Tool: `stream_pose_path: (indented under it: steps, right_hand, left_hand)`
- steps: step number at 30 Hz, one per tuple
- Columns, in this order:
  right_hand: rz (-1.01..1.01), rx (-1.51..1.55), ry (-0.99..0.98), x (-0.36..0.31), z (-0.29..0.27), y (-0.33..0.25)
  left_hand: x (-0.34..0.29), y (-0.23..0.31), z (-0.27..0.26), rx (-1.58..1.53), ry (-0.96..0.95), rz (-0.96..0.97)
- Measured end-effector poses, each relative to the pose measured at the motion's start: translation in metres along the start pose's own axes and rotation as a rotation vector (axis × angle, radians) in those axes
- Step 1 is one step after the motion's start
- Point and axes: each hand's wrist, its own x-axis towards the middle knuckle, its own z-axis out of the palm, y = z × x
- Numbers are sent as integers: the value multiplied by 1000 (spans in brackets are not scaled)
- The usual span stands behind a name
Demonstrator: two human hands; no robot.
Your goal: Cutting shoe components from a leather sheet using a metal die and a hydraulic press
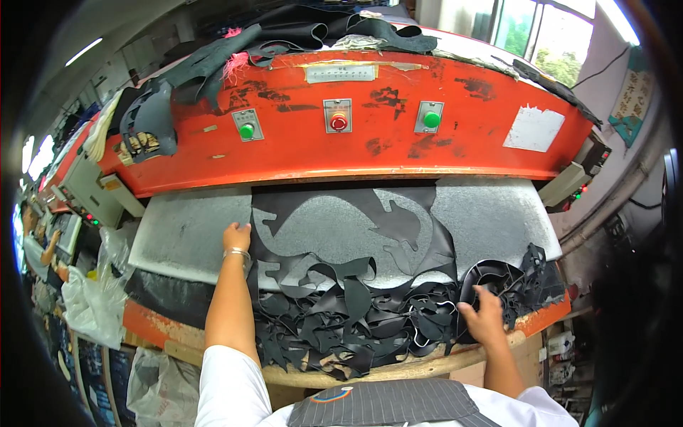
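Observation:
A black leather sheet (398,224) with large cut-out openings lies across the middle of the pale cutting board (491,213). My left hand (237,238) is closed at the sheet's left edge, its fingertips pinched together there. Toward the near right, my right hand (487,318) is over the leather scraps, with thumb and forefinger apart beside a curved black strip (491,267). Its other fingers are partly hidden. Between my arms, a tangled heap of black leather scraps (356,320) covers the board's near edge, and the sheet's near part runs into it.
Beyond the board spans the red beam (284,153) of a press, with green buttons (431,119) and a red button (339,122). More leather pieces (284,32) lie on top of it. Plastic bags (96,302) hang at the left. A worn wooden rail (427,368) borders the near side.

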Motion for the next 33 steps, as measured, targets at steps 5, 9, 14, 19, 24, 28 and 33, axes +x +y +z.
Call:
stream_pose_path:
  steps: [5,9,14,19,24,28,33]
  right_hand:
    - [45,-364,218,-23,87,-33]
    - [73,-256,381,-22,106,-28]
    - [203,-555,635,-16,120,-26]
    - [211,-507,554,-9,121,-28]
    - [333,-410,375,-8,108,-31]
    - [475,-293,235,-2,88,-31]
    - [582,-295,278,20,91,-33]
  left_hand:
    - [65,25,37,-718,-205,-439]
    - [96,39,45,-514,-341,-371]
    - [122,45,45,73,-261,-10]
    - [135,31,41,248,-380,185]
    - [105,-8,10,166,-243,356]
    - [77,-28,-37,246,-295,243]
    - [27,38,-33,-97,149,566]
